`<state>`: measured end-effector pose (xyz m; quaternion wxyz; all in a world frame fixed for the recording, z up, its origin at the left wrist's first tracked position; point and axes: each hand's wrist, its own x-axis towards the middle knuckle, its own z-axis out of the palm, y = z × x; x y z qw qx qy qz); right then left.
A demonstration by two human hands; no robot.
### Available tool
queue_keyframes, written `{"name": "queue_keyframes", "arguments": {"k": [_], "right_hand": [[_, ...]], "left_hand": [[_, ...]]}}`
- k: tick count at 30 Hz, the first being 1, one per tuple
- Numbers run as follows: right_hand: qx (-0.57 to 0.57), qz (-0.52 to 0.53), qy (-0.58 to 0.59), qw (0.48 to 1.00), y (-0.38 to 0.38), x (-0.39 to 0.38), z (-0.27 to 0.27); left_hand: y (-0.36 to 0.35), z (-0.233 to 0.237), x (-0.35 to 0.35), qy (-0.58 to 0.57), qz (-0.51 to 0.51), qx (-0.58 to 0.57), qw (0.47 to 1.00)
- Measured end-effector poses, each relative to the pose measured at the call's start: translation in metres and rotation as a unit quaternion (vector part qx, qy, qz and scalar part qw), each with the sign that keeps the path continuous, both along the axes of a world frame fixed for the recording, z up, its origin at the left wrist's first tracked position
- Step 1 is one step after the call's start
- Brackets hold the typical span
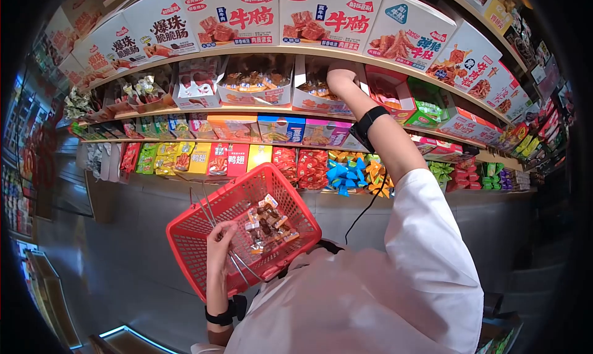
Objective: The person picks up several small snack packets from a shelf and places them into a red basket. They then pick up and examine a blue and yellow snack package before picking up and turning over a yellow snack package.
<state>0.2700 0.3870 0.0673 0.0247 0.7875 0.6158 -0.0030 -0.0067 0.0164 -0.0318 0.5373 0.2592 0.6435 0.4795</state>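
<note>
My left hand is closed around the thin metal handles of a red plastic shopping basket. Several small clear-wrapped brown snacks lie in the basket. My right hand reaches into a white open-topped box on the middle shelf, among similar wrapped snacks. Its fingers are hidden behind the wrist and the box, so their grip does not show. Just left of it stands another display box of wrapped snacks.
Large printed snack boxes line the upper shelf. A red box and a green box stand right of my right hand. Colourful packets fill the bottom shelf behind the basket. A black cable hangs near my right arm.
</note>
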Motion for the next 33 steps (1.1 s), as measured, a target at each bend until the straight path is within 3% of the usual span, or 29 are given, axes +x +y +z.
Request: {"name": "queue_keyframes", "arguments": {"k": [15,20,23,27,28,29,30,33], "right_hand": [[-0.002,0.065,-0.029,0.997,0.009,-0.001,-0.018],[0.042,0.172,-0.080,0.981,-0.003,0.002,-0.013],[0.259,0.330,-0.137,0.897,-0.055,0.005,0.002],[0.289,0.485,0.028,0.825,-0.182,-0.020,0.066],[0.338,0.552,0.097,0.756,-0.202,-0.022,0.074],[0.299,0.586,0.122,0.743,-0.234,-0.025,0.098],[0.355,0.631,0.124,0.679,-0.251,-0.022,0.108],[0.317,0.641,0.215,0.665,-0.312,-0.017,0.145]], "left_hand": [[-0.015,-0.003,-0.007,-0.002,0.020,0.017,1.000],[-0.018,-0.002,-0.011,-0.012,0.030,0.009,0.999],[-0.017,0.000,-0.012,-0.021,0.035,-0.001,0.999],[-0.011,0.001,-0.014,-0.046,0.028,-0.020,0.998],[-0.009,0.003,-0.014,-0.050,0.031,-0.019,0.998],[-0.006,0.005,-0.014,-0.052,0.031,-0.019,0.998],[-0.004,0.007,-0.014,-0.052,0.029,-0.021,0.998],[0.003,0.015,-0.012,-0.029,0.011,-0.021,0.999]]}}
